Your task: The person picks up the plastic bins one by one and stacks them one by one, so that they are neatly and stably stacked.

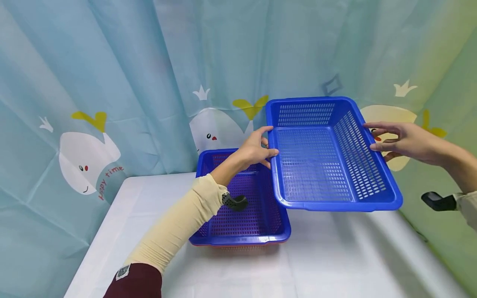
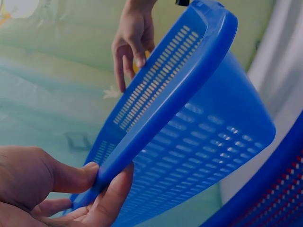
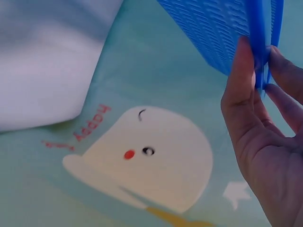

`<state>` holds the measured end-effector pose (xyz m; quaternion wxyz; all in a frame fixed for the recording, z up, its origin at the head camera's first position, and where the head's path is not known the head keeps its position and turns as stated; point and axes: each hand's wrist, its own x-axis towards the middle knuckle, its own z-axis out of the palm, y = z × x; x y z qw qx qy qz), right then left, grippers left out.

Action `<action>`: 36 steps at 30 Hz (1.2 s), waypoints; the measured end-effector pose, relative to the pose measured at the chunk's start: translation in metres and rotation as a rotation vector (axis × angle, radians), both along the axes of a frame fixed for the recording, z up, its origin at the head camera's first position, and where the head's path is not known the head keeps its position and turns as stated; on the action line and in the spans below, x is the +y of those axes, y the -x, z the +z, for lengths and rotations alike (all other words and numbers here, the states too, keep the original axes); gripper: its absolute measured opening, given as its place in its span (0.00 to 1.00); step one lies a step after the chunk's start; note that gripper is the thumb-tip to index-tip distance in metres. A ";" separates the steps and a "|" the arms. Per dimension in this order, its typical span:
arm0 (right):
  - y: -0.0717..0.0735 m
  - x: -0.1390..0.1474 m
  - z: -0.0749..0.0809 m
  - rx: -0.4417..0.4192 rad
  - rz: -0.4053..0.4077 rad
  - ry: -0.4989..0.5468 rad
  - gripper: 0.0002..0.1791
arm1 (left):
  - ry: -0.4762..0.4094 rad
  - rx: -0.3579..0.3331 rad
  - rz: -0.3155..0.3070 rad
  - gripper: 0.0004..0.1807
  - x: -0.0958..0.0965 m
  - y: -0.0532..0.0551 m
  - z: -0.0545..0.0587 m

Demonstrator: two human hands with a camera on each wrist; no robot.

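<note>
A blue plastic basket (image 1: 316, 165) with slotted walls is held in the air, its open top tilted toward the head camera. My left hand (image 1: 257, 149) pinches its left rim between thumb and fingers, as the left wrist view also shows on the basket (image 2: 189, 142). On the opposite rim, my right hand (image 1: 406, 140) grips with thumb and fingers; in the right wrist view the hand (image 3: 265, 109) has the rim between them. Below and to the left, another blue basket (image 1: 240, 239) stands on the table, partly covered by my left forearm.
A reddish rim (image 1: 238, 247) shows under the standing basket, so it seems stacked on another. The white table (image 1: 328, 265) meets a pale blue-green curtain (image 1: 149, 82) printed with whales at the back. Dark wrist mounts (image 1: 234, 202) stick out from both wrists.
</note>
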<state>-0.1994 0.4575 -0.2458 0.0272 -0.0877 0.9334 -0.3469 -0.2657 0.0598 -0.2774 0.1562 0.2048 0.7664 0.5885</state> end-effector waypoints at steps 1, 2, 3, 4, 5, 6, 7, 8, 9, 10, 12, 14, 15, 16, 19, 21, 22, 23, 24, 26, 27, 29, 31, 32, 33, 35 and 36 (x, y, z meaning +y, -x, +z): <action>0.000 0.001 0.000 0.004 0.002 -0.001 0.35 | -0.001 0.001 -0.007 0.45 0.000 0.001 0.000; 0.000 0.003 -0.001 0.008 0.005 -0.002 0.36 | -0.002 0.001 -0.012 0.45 0.001 0.001 0.000; 0.000 0.003 -0.001 0.011 0.009 0.001 0.36 | -0.008 -0.001 -0.017 0.45 0.001 0.002 0.000; 0.000 0.005 -0.001 0.014 0.017 0.010 0.36 | -0.014 -0.004 -0.021 0.45 0.001 0.002 0.000; 0.001 0.005 -0.002 0.015 0.024 0.019 0.36 | -0.016 -0.004 -0.022 0.45 0.000 0.003 -0.001; 0.001 0.006 -0.002 0.016 0.026 0.029 0.36 | -0.022 -0.004 -0.022 0.45 0.000 0.003 -0.001; 0.001 0.006 -0.001 0.013 0.029 0.037 0.37 | -0.024 -0.005 -0.022 0.45 0.000 0.002 -0.001; 0.000 0.006 -0.001 0.008 0.031 0.049 0.37 | -0.027 -0.007 -0.022 0.45 -0.001 0.002 0.000; 0.000 0.007 0.000 0.004 0.030 0.052 0.37 | -0.028 -0.010 -0.020 0.45 -0.001 0.002 0.000; 0.000 0.007 0.000 -0.002 0.027 0.055 0.38 | -0.027 -0.014 -0.019 0.45 -0.001 0.002 0.000; 0.001 0.008 0.000 -0.010 0.017 0.058 0.38 | -0.023 -0.021 -0.015 0.45 -0.001 0.002 0.000; 0.002 0.008 0.000 -0.013 0.010 0.047 0.39 | -0.016 -0.029 -0.012 0.45 -0.001 0.003 0.001; 0.002 0.009 0.000 -0.016 0.008 0.045 0.39 | -0.012 -0.030 -0.011 0.45 -0.001 0.003 0.001; 0.002 0.009 0.000 -0.019 0.007 0.048 0.39 | -0.010 -0.032 -0.009 0.45 -0.001 0.003 0.001; 0.001 0.010 -0.001 -0.016 0.005 0.056 0.39 | 0.000 -0.031 -0.005 0.45 0.000 0.003 0.001; 0.001 0.011 -0.002 -0.021 0.012 0.087 0.39 | 0.000 -0.034 -0.006 0.45 0.000 0.004 0.001; 0.002 0.006 -0.002 -0.020 0.023 0.106 0.39 | -0.003 -0.035 -0.005 0.44 -0.005 0.003 0.001; 0.003 0.001 -0.002 -0.021 0.031 0.127 0.39 | -0.006 -0.034 -0.004 0.44 -0.011 0.002 0.001; 0.005 -0.004 -0.002 -0.025 0.039 0.148 0.39 | -0.008 -0.030 -0.002 0.44 -0.016 0.001 0.001; 0.007 -0.012 -0.003 -0.032 0.056 0.181 0.38 | -0.010 -0.025 -0.006 0.43 -0.027 0.000 0.001; 0.008 -0.016 -0.003 -0.037 0.061 0.198 0.39 | -0.006 -0.019 -0.007 0.43 -0.033 0.000 0.001; 0.009 -0.025 -0.003 -0.042 0.067 0.215 0.39 | 0.014 -0.004 -0.002 0.43 -0.044 -0.001 0.002; 0.011 -0.034 -0.004 -0.044 0.077 0.228 0.39 | 0.036 0.008 0.003 0.43 -0.054 -0.003 0.003; 0.012 -0.038 -0.004 -0.048 0.080 0.240 0.39 | 0.045 0.011 0.010 0.43 -0.059 -0.005 0.003; 0.012 -0.043 -0.004 -0.049 0.084 0.249 0.39 | 0.054 0.014 0.016 0.43 -0.064 -0.006 0.003; 0.013 -0.051 -0.006 -0.043 0.100 0.261 0.39 | 0.062 0.011 0.025 0.44 -0.072 -0.008 0.004; 0.014 -0.054 -0.006 -0.043 0.106 0.267 0.39 | 0.062 0.007 0.029 0.44 -0.076 -0.009 0.004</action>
